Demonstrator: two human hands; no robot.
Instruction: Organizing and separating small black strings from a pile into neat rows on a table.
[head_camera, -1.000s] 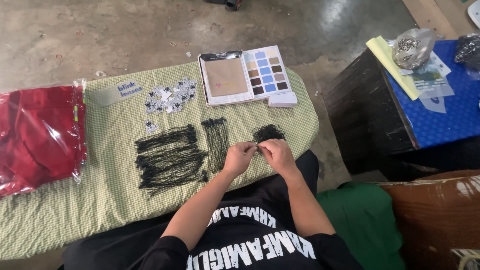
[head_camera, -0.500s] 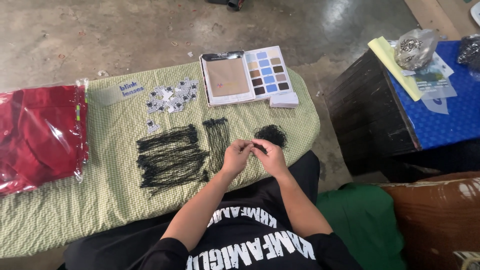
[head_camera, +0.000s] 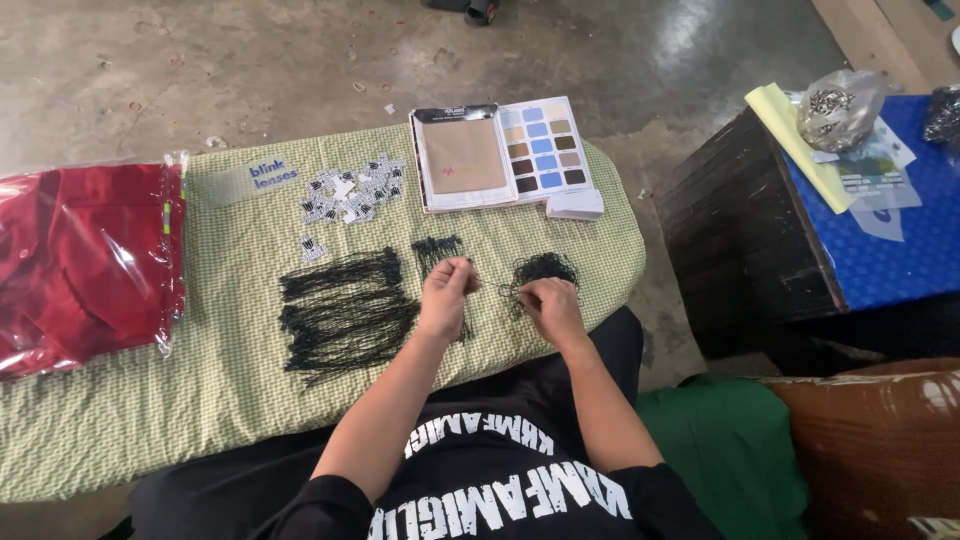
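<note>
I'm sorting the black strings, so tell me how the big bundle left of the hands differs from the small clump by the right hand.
The big bundle of black strings lies mostly straightened, its strands running side by side; the small clump is tangled into a roundish knot. The bundle is far larger and lies apart from both hands, while the clump sits at the right hand. Both are thin black strings on the green checked cloth.
</note>
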